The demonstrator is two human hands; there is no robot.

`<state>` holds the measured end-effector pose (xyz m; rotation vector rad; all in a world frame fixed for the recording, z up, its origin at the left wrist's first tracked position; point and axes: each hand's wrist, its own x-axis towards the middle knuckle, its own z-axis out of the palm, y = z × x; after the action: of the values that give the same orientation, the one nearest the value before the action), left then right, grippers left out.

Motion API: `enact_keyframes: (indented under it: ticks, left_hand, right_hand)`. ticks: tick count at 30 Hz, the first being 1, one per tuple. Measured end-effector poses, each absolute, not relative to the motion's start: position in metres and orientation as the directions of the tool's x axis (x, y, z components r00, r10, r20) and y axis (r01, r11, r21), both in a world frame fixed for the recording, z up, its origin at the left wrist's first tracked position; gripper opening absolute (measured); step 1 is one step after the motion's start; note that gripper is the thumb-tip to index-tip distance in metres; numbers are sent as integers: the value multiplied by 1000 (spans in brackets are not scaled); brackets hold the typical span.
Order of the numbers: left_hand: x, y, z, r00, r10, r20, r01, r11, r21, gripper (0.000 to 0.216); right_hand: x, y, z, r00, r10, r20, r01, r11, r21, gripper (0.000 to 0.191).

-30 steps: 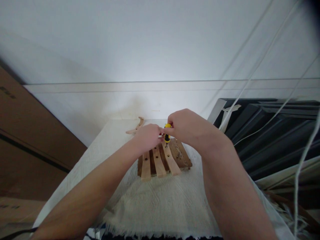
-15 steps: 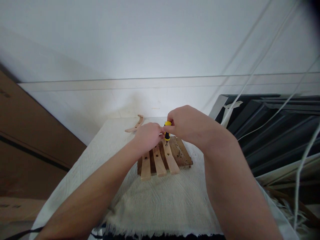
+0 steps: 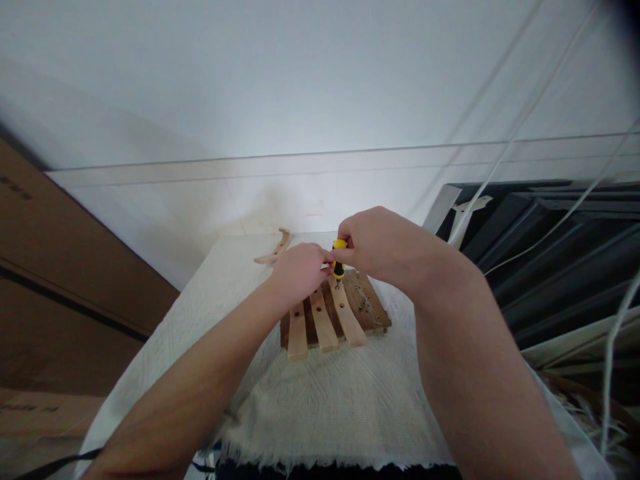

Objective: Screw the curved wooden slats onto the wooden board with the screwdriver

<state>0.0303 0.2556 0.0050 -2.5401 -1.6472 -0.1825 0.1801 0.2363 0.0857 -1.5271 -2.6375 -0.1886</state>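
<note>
L hand (image 3: 300, 270) curled next to yellow-blk screwdriver (image 3: 339, 270), fingers' hold can't tell; tip at rightmost wood strip (image 3: 349, 323) on brown board (image 3: 369, 307); R hand (image 3: 377, 245), fingers gripping handle. Prob. mid-screwing; next turn needs tip seated, pressure steady.

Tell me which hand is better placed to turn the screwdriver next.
Probably the right hand: it holds the top of the screwdriver, whose tip points down at a wooden strip. The left hand is alongside, its grip hard to make out.
</note>
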Motion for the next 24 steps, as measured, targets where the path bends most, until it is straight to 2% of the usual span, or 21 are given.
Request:
enact_keyframes:
  ticks: [6, 10, 14, 19, 24]
  left_hand:
    - [29, 252, 11, 359, 908, 217, 918, -385, 94, 28]
    - [26, 244, 28, 356, 906, 230, 860, -414, 298, 30]
    - [25, 237, 37, 395, 901, 180, 759, -430, 489, 38]
    - [34, 235, 24, 379, 899, 217, 742, -436, 509, 42]
    - [38, 239, 13, 348, 906, 241, 735, -423, 530, 20]
  right_hand:
    - [180, 235, 85, -506, 847, 165, 858, 514, -9, 26]
    - [182, 233, 85, -486, 862, 142, 867, 496, -43, 23]
    - [184, 234, 85, -406, 901, 152, 910, 414, -24, 33]
    - [180, 234, 87, -369, 918, 144, 929, 370, 21, 38]
    - [182, 234, 88, -335, 934, 129, 942, 335, 19, 40]
